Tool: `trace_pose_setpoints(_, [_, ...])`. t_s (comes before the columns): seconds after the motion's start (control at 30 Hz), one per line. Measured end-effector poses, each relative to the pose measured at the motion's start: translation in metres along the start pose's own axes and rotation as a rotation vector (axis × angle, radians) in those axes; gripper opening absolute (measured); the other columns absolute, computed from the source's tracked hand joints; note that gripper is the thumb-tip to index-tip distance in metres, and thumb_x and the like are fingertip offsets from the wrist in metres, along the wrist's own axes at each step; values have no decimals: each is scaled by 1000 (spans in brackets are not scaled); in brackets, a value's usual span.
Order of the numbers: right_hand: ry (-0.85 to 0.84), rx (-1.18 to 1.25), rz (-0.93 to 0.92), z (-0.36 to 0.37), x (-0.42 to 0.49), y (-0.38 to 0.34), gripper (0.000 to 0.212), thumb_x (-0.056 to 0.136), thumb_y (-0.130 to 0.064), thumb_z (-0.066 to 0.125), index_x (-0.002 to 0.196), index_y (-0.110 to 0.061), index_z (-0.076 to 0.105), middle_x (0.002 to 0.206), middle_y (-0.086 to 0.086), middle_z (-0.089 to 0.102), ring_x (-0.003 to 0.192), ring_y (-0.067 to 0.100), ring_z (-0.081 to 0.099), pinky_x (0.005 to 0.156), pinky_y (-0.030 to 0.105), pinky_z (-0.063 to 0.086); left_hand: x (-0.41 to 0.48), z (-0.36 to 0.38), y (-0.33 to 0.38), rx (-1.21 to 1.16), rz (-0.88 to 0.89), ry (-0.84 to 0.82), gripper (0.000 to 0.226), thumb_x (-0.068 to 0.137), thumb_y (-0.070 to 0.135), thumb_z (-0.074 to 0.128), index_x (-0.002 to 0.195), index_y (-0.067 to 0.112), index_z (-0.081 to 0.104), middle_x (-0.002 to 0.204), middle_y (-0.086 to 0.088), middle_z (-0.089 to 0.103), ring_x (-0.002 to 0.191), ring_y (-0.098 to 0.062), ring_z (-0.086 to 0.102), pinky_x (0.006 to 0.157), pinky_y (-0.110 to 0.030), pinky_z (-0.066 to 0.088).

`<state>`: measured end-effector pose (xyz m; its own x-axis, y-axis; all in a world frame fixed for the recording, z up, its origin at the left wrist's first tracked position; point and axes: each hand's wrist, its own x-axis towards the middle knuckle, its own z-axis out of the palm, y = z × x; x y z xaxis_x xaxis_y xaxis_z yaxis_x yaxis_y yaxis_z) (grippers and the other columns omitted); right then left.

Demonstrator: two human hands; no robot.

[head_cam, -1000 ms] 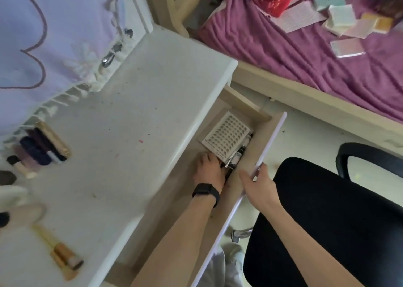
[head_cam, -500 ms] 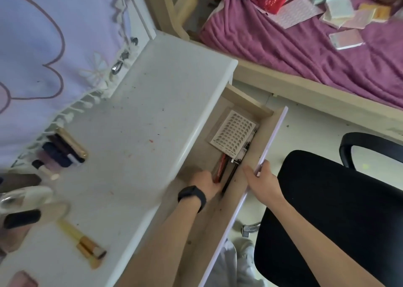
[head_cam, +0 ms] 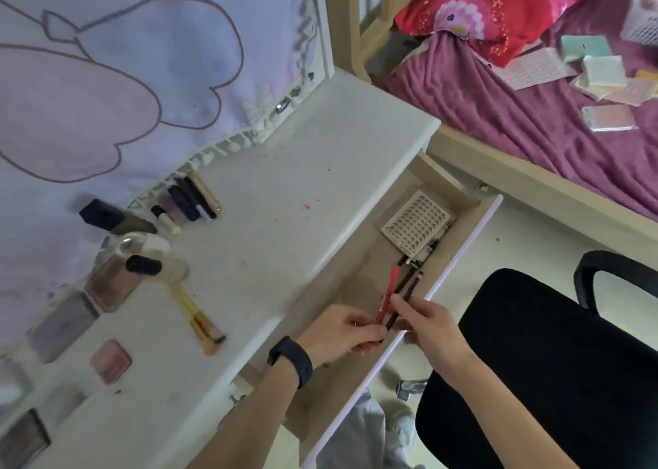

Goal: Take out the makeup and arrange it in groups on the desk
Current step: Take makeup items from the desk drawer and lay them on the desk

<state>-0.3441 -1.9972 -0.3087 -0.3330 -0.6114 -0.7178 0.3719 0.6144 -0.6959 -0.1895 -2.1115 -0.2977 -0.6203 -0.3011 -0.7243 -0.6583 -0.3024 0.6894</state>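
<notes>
Red pencil [head_cam: 387, 298] & black pencils [head_cam: 402, 292] are clamped by fingers of left hand [head_cam: 341, 333] over open drawer [head_cam: 459, 255]. Black pencils also pinched by right hand [head_cam: 427, 326] w/ closed fingers.

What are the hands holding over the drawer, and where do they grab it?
The left hand grips the near ends of a slim red pencil and black pencils. The right hand touches them from the side; its grip cannot be told.
</notes>
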Motion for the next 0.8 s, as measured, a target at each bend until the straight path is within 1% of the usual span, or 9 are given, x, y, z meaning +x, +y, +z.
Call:
trace_pose_setpoints(0.1, [-49, 57, -69, 12, -3, -9, 28, 89, -39, 73, 88, -13, 81, 80, 4, 76, 64, 8, 60, 62, 22, 47, -17, -8, 10, 78, 32, 3, 20, 88, 43, 71, 81, 25, 76, 70, 10, 70, 64, -1, 63, 66, -15, 49])
trace_pose_setpoints(0.2, [-135, 79, -88, 24, -1, -24, 32, 78, -45, 77, 95, -18, 81, 95, 11, 78, 84, 21, 74, 78, 32, 56, -30, -24, 16, 194, 91, 58, 24, 87, 53, 66, 71, 37, 73, 66, 14, 67, 61, -3, 59, 66, -18, 46])
trace_pose_setpoints(0.3, [-112, -55, -144, 43, 9, -45, 23, 84, -41, 77, 92, -20, 82, 92, 6, 79, 82, 16, 75, 72, 24, 58, -39, -45, 14, 209, 130, 225, 20, 84, 57, 65, 92, 42, 76, 88, 16, 74, 83, -4, 67, 75, -18, 52])
trace_pose_setpoints(0.37, [-77, -128, -189, 56, 21, -64, 16, 90, -34, 74, 92, -19, 81, 88, 0, 79, 79, 10, 74, 67, 19, 55, -38, -63, 9, 323, 148, 470, 33, 83, 61, 58, 109, 44, 69, 112, 21, 67, 107, -2, 59, 86, -15, 47])
trace_pose_setpoints(0.47, [-59, -258, -273, 82, 44, -100, 9, 94, -30, 71, 94, -25, 78, 85, -7, 79, 81, 8, 74, 72, 24, 52, -32, -99, -3, 729, 125, 810, 51, 96, 53, 46, 144, 34, 44, 152, 6, 40, 141, -15, 30, 113, -30, 35])
trace_pose_setpoints(0.53, [-52, -367, -333, 103, 64, -123, 8, 94, -34, 69, 95, -28, 76, 84, -13, 77, 78, 5, 73, 71, 24, 49, -23, -125, -10, 882, 45, 836, 65, 101, 56, 34, 157, 29, 18, 166, -1, 13, 153, -23, 9, 123, -38, 15])
trace_pose_setpoints(0.6, [-41, -525, -390, 129, 84, -145, 8, 93, -39, 68, 92, -34, 74, 80, -17, 75, 75, 2, 71, 66, 19, 47, -13, -146, -20, 921, -46, 803, 71, 100, 61, 24, 159, 31, -4, 167, -2, -12, 154, -25, -11, 123, -45, -1])
trace_pose_setpoints(0.7, [-61, -710, -452, 168, 114, -174, 9, 90, -43, 69, 82, -42, 69, 72, -20, 71, 71, -1, 67, 58, 16, 44, 0, -161, -37, 890, -76, 770, 75, 96, 71, 12, 152, 39, -26, 157, 5, -40, 146, -23, -35, 119, -47, -18])
trace_pose_setpoints(0.8, [-110, -887, -466, 207, 144, -191, 20, 88, -41, 68, 74, -26, 70, 67, -9, 70, 70, 11, 66, 58, 22, 43, 6, -164, -49, 862, -38, 778, 76, 90, 76, 5, 146, 43, -34, 149, 11, -51, 139, -17, -45, 113, -45, -28])
